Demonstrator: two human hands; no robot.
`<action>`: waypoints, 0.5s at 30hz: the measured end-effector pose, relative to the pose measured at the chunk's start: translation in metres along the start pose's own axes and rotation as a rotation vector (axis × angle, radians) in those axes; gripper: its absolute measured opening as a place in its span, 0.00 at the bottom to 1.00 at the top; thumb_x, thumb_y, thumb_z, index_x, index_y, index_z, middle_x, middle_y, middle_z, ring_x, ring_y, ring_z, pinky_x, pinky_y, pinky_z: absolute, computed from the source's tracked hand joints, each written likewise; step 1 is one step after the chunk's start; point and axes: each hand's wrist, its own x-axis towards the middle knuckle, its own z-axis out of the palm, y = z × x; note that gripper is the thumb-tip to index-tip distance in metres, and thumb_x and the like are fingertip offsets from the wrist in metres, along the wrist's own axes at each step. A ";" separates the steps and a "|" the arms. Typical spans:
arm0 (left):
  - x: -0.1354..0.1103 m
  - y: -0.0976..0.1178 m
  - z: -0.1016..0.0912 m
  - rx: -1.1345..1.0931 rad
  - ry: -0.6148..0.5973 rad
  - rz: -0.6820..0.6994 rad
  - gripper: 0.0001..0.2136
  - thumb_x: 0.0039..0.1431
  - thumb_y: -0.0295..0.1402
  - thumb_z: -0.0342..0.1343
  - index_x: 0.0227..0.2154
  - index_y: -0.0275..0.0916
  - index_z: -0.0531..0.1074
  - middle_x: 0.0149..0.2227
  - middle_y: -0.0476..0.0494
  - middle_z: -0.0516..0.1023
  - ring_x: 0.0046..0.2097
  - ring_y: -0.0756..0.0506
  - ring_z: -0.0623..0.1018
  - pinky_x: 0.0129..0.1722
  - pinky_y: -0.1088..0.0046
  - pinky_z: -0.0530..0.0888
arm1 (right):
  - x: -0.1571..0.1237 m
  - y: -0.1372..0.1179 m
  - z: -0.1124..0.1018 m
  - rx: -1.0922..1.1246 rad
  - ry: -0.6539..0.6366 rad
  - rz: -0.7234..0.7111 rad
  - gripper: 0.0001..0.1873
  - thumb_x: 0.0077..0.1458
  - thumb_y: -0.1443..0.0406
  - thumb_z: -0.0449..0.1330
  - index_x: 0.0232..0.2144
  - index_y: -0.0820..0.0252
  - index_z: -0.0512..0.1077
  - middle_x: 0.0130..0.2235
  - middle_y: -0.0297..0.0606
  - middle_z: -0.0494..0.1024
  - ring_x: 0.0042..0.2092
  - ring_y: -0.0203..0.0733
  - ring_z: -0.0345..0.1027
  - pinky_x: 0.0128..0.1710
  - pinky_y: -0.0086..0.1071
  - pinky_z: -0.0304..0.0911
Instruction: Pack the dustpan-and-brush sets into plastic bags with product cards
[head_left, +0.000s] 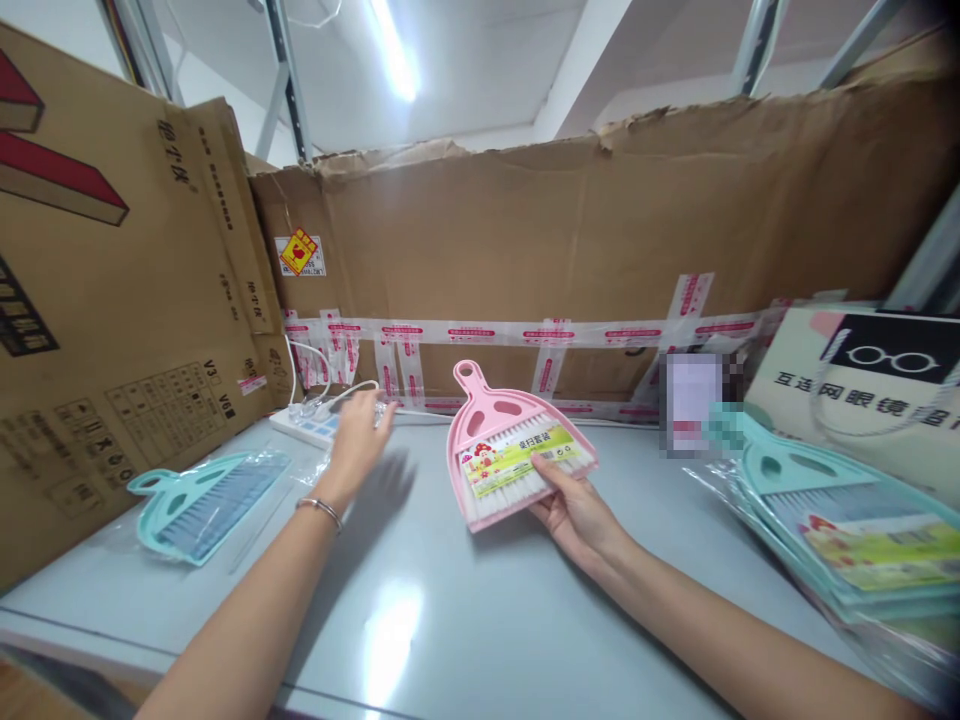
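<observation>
My right hand (574, 515) grips the lower right edge of a pink dustpan (469, 430), thumb on its front. A white-bristled brush (506, 490) sits in the pan, with a colourful printed label (517, 455) across it. The pan is held up over the table, handle pointing up. My left hand (360, 440) is stretched out at the back left, fingers apart, beside a white power strip (304, 425). Crumpled clear plastic (319, 465) lies about it; whether the fingers touch it is hard to see.
A teal dustpan and brush set (210, 505) in clear wrap lies at left. More teal sets (847, 520) are stacked at right before a white paper bag (780, 360). Large cardboard (487, 240) walls the back, and a carton (112, 300) the left side of the table (450, 640).
</observation>
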 end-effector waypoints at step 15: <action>0.013 -0.030 -0.032 0.443 -0.209 -0.208 0.12 0.54 0.34 0.48 0.35 0.33 0.73 0.45 0.26 0.70 0.50 0.31 0.68 0.45 0.56 0.64 | -0.008 -0.002 -0.001 -0.172 -0.082 0.043 0.11 0.43 0.68 0.65 0.33 0.62 0.72 0.31 0.38 0.80 0.33 0.42 0.74 0.33 0.34 0.71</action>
